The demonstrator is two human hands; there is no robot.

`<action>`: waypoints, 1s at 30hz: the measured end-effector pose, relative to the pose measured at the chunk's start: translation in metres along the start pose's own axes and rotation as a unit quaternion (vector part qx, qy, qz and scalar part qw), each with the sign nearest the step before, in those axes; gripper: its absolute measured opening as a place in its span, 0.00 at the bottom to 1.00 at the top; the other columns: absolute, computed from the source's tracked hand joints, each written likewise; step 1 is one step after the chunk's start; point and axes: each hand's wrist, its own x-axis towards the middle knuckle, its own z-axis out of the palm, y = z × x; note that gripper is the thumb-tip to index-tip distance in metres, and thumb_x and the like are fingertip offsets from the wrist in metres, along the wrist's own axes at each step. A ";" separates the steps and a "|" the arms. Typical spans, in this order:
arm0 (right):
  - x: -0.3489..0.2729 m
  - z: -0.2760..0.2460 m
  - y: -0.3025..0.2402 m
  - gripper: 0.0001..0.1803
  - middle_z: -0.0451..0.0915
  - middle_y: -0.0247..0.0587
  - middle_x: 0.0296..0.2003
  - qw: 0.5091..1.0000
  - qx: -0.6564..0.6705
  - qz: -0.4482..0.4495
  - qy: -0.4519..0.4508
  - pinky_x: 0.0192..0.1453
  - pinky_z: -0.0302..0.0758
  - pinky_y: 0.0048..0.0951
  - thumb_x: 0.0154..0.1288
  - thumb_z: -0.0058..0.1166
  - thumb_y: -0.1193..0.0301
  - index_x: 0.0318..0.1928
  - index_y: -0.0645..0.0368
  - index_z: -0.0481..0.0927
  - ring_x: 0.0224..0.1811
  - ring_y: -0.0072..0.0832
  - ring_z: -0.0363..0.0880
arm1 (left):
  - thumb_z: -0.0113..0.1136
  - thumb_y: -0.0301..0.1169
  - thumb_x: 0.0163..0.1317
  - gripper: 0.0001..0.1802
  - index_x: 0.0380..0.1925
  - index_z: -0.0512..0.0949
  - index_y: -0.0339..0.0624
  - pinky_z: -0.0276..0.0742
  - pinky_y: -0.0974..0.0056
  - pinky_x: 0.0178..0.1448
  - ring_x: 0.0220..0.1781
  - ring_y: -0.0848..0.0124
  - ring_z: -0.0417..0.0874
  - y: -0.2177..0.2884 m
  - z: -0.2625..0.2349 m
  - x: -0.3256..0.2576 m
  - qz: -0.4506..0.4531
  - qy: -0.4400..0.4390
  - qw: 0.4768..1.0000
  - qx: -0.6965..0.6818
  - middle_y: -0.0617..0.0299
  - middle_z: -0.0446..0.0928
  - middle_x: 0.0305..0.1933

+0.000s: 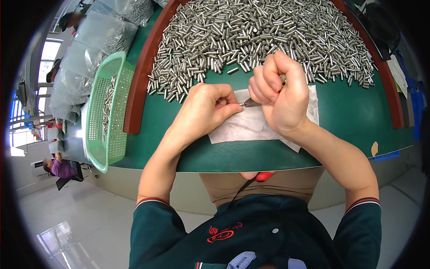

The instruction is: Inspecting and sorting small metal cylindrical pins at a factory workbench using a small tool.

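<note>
My left hand (204, 105) pinches a small metal pin (242, 104) between thumb and forefinger, low over a white cloth (244, 130). Closed in a fist, my right hand (286, 101) grips a slim tool with a dark pointed tip (252, 103). That tip meets or nearly meets the pin's end; which of the two I cannot tell. Most of the tool is hidden by the fingers. Beyond both hands lies a large heap of shiny metal pins (260, 40), with one loose pin (232, 71) at its near edge.
Reddish-brown rails (142, 85) border the heap on the green table (347, 116). Left of them stands a light green basket (120, 130) with pins inside. Clear plastic bags (105, 33) of pins lie further left. A person in purple (66, 168) sits far off at the left.
</note>
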 end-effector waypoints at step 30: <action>0.006 0.003 -0.005 0.20 0.52 0.28 0.07 1.000 -0.015 0.006 0.006 0.14 0.43 0.21 0.62 0.29 0.66 0.12 0.53 0.53 0.09 0.16 0.43 | 0.64 0.26 0.44 0.08 0.18 0.74 0.35 0.59 0.70 0.19 0.14 0.79 0.60 -0.002 0.000 0.001 0.016 0.002 1.000 0.021 0.66 0.63 0.10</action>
